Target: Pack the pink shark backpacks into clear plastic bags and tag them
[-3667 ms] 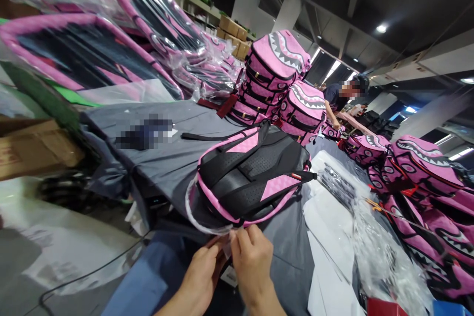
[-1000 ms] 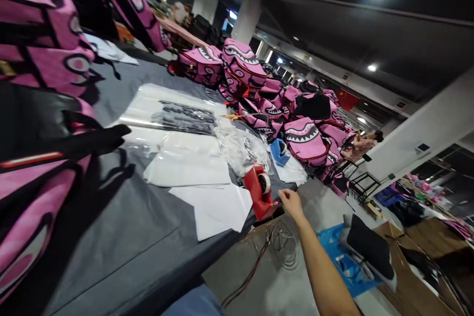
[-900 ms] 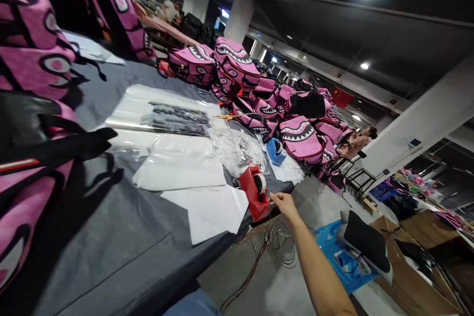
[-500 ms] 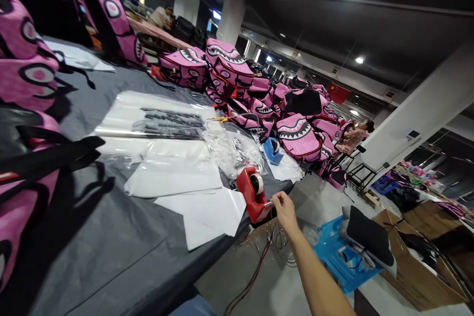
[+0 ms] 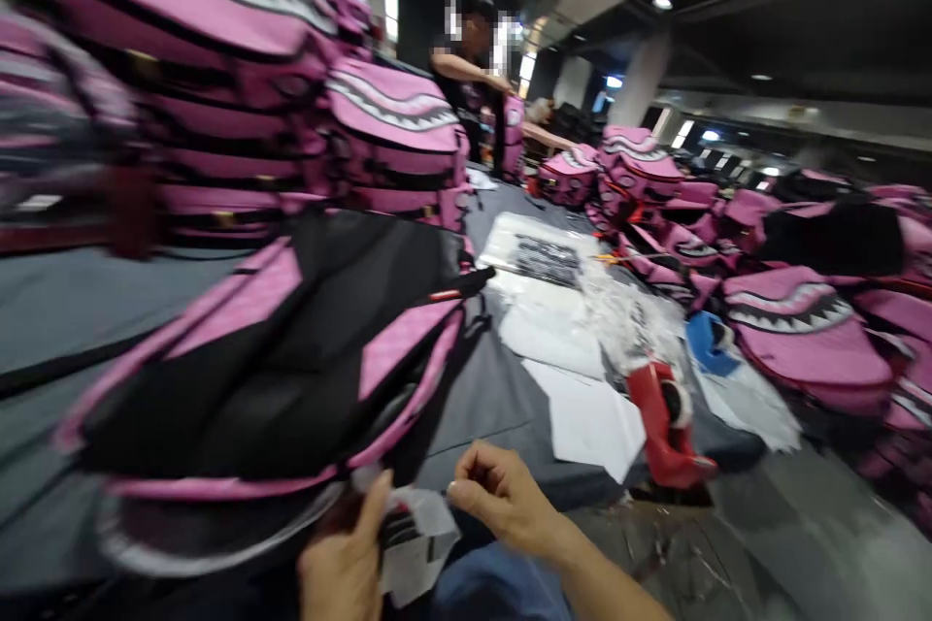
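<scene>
At the bottom of the head view, my left hand (image 5: 346, 553) grips a small clear plastic packet (image 5: 418, 543) with something dark inside. Its thumb points up; the other fingers are partly hidden. Just right of the packet, my right hand (image 5: 502, 500) has its fingers curled together in a pinch. Whatever may be between those fingertips is too small to make out. A pink and black backpack (image 5: 327, 340) lies straps-up on the table beyond my left hand. Off to the right, at the table edge, sits a red tape dispenser (image 5: 662, 427).
Stacked pink backpacks (image 5: 397, 126) stand at the back left, and a large pile (image 5: 808, 320) lies right. White paper sheets (image 5: 589, 417), clear plastic bags (image 5: 539, 252) and a blue tape dispenser (image 5: 710, 344) lie on the grey-covered table. Another person (image 5: 470, 58) stands behind.
The view has swung left. My right hand has left the red tape dispenser's end and come in front of me. My left hand, with the plastic packet, has come into view.
</scene>
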Tool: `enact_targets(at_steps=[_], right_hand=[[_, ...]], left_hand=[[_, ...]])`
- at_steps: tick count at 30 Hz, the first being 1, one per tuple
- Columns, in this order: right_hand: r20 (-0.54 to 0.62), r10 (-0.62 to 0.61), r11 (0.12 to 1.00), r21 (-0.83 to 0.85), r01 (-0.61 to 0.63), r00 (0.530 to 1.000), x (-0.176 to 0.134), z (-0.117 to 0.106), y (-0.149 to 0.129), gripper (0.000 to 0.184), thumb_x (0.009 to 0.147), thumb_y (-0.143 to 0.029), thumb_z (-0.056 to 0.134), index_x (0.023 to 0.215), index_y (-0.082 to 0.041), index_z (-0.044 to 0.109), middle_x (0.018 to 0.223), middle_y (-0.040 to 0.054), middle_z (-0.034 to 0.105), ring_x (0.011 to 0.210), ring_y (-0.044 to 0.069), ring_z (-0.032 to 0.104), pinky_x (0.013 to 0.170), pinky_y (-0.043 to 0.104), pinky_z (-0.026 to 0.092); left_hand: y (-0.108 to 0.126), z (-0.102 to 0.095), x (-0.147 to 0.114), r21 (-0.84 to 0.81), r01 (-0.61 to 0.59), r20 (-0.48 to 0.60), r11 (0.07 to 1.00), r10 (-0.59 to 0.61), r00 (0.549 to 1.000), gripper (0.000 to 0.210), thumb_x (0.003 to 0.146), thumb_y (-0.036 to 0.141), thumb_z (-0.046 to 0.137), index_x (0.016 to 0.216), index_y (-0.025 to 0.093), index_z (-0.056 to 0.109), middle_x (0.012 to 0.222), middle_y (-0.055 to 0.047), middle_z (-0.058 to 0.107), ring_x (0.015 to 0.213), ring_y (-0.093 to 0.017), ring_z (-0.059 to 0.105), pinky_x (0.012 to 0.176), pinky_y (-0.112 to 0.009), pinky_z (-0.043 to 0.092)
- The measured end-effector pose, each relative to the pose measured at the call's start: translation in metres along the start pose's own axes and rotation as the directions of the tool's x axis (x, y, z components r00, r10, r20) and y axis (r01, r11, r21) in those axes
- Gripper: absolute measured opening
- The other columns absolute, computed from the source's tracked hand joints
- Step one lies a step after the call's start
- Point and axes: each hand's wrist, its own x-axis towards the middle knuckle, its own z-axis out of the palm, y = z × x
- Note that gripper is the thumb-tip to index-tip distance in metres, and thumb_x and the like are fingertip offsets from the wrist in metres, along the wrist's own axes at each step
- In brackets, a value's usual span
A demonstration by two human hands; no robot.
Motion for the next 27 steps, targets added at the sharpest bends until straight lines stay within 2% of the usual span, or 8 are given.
enact_targets(at_steps=[1, 3, 5, 9, 12, 18, 22, 27], right_hand=[[0.084, -0.092, 0.982, -0.160, 0.104, 0.992, 0.016, 0.009, -0.006, 0.044, 0.092, -0.062, 0.062, 0.080, -0.021, 0.053, 0.066, -0.0059, 0.047, 0.058, 0.009, 0.039, 0.056, 0.022, 0.034], [0.226, -0.225, 0.866, -0.399, 0.301, 0.948, 0.044, 0.022, -0.011, 0.037, 0.100, -0.053, 0.054, 0.082, -0.020, 0.058, 0.073, -0.0030, 0.055, 0.065, 0.011, 0.047, 0.062, 0.023, 0.038], [0.294, -0.292, 0.717, -0.563, 0.412, 0.910, 0.065, 0.029, -0.005, 0.030, 0.103, -0.042, 0.051, 0.083, -0.021, 0.061, 0.076, -0.0016, 0.061, 0.069, 0.012, 0.053, 0.064, 0.022, 0.040], [0.315, -0.348, 0.355, -0.827, 0.435, 0.883, 0.081, 0.033, 0.019, 0.013, 0.097, -0.027, 0.060, 0.086, -0.023, 0.065, 0.076, -0.0002, 0.068, 0.068, 0.013, 0.060, 0.059, 0.022, 0.038], [0.330, -0.379, 0.207, -0.880, 0.427, 0.865, 0.080, 0.034, 0.027, 0.008, 0.095, -0.027, 0.066, 0.087, -0.024, 0.066, 0.077, 0.0017, 0.070, 0.068, 0.016, 0.062, 0.054, 0.024, 0.035], [0.283, -0.381, 0.265, -0.878, 0.398, 0.880, 0.077, 0.039, 0.024, 0.010, 0.096, -0.029, 0.066, 0.087, -0.024, 0.065, 0.075, 0.0007, 0.069, 0.067, 0.015, 0.063, 0.053, 0.024, 0.036], [0.266, -0.335, 0.306, -0.877, 0.372, 0.904, 0.075, 0.034, 0.018, 0.005, 0.094, -0.024, 0.067, 0.089, -0.025, 0.066, 0.081, 0.0014, 0.071, 0.074, 0.016, 0.064, 0.059, 0.023, 0.041], [0.211, -0.240, 0.616, -0.721, 0.317, 0.948, 0.074, 0.027, 0.015, 0.017, 0.089, -0.008, 0.055, 0.089, -0.022, 0.065, 0.079, -0.0015, 0.068, 0.073, 0.015, 0.062, 0.068, 0.022, 0.045]], left_hand=[[0.005, -0.001, 0.004, -0.007, -0.007, -0.016, 1.000, 0.007, 1.000, 0.060, 0.055, 0.067, 0.088, 0.082, 0.017, 0.067, 0.076, 0.000, 0.068, 0.069, -0.019, 0.063, 0.066, -0.033, 0.053], [0.012, 0.000, 0.008, -0.022, -0.018, -0.025, 1.000, 0.018, 1.000, 0.070, 0.036, 0.071, 0.089, 0.076, 0.018, 0.068, 0.074, -0.002, 0.071, 0.074, -0.023, 0.065, 0.071, -0.035, 0.053], [0.015, 0.002, 0.007, -0.025, -0.027, -0.039, 0.999, 0.026, 0.999, 0.071, 0.035, 0.073, 0.087, 0.077, 0.018, 0.071, 0.078, -0.006, 0.074, 0.078, -0.027, 0.067, 0.074, -0.038, 0.054], [0.011, 0.001, 0.006, -0.003, -0.008, -0.043, 1.000, 0.008, 0.999, 0.067, 0.040, 0.071, 0.086, 0.078, 0.017, 0.073, 0.077, -0.008, 0.076, 0.075, -0.030, 0.068, 0.070, -0.040, 0.054], [0.005, -0.003, 0.008, 0.010, -0.016, -0.029, 1.000, 0.016, 0.999, 0.064, 0.043, 0.069, 0.085, 0.082, 0.018, 0.073, 0.081, -0.008, 0.076, 0.084, -0.032, 0.069, 0.079, -0.042, 0.054], [-0.008, -0.015, 0.007, -0.072, -0.041, 0.141, 0.997, 0.051, 0.989, 0.056, 0.062, 0.061, 0.083, 0.098, 0.019, 0.074, 0.104, -0.008, 0.077, 0.110, -0.032, 0.066, 0.101, -0.040, 0.051], [-0.015, -0.014, 0.009, -0.101, 0.007, 0.031, 0.995, -0.004, 1.000, 0.049, 0.069, 0.059, 0.080, 0.099, 0.020, 0.075, 0.109, -0.008, 0.077, 0.120, -0.033, 0.063, 0.113, -0.044, 0.043], [-0.013, -0.010, 0.011, -0.174, 0.100, -0.006, 0.980, -0.103, 0.995, 0.051, 0.065, 0.057, 0.085, 0.100, 0.021, 0.075, 0.114, -0.008, 0.077, 0.121, -0.034, 0.064, 0.116, -0.049, 0.041]])
